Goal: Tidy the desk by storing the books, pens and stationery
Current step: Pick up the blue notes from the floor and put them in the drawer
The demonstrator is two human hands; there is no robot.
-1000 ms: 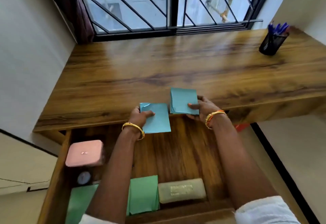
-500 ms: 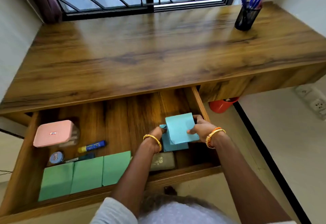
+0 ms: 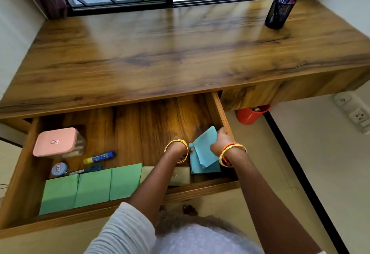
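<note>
Both hands are down in the open drawer (image 3: 220, 105): the right hand (image 3: 221, 141) grips a blue notepad (image 3: 206, 145), tilted over a second blue pad (image 3: 197, 166) that the left hand (image 3: 181, 150) seems to steady. Next, lay them flat beside the green pads (image 3: 92, 187).

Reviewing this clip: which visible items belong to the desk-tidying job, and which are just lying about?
Part of the job:
- blue notepads, held by left hand and right hand
- open drawer
- green notepads
- glue stick
- pen holder

Just lying about:
- red bin
- wall sockets
</note>
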